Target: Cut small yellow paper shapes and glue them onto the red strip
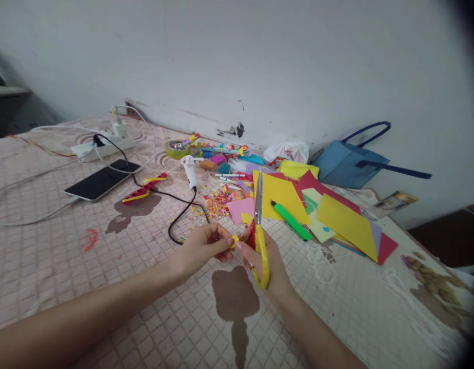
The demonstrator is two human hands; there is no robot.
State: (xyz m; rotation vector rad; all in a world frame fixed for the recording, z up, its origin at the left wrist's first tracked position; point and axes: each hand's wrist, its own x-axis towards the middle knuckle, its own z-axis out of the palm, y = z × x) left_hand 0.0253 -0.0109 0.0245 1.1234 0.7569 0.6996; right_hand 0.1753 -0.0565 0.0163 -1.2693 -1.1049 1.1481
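Note:
My left hand (208, 245) pinches a small piece of yellow paper (235, 240) between thumb and fingertips, above the table's middle. The fingertips of my right hand (265, 256) meet the same piece from the other side. A pair of scissors (262, 251) with yellow and red handles hangs on my right hand, its metal blades pointing away from me and together. Just beyond my hands lie many tiny colored paper scraps (219, 201) and a pink paper piece (240, 209).
A white glue gun (190, 171) trails a black cord. Colored paper sheets (347, 223), a green cutter (291, 220) and white string (321, 261) lie right; a blue bag (348, 164) stands behind. To the left are a tablet (102, 179), a red-yellow strip (144, 188) and a power strip (104, 146).

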